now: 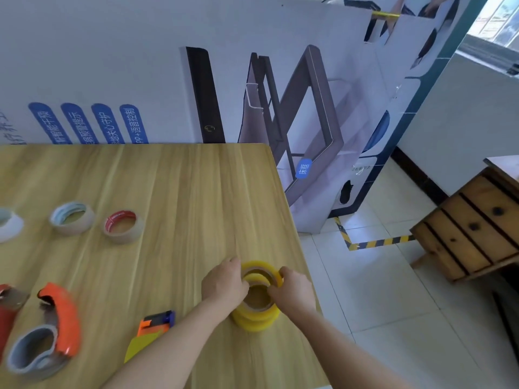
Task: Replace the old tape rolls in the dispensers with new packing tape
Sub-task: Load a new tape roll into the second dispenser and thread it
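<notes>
The left hand [224, 282] and right hand [295, 287] curl fingers round the top yellow roll [259, 265]. Its stack [254, 321] stands near the bench [196, 192] right edge, bare wood behind

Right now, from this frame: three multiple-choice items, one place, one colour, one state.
1. Where on the table is the yellow tape stack? A right edge B far left C back corner
2. Inner ring of the loose roll nearest the stack? A green B red C black
3. The left hand and right hand? A flat B unseen C gripping the top roll
A: stack sits by the right edge. B: its ring is red. C: fingers of both curl round it.
</notes>
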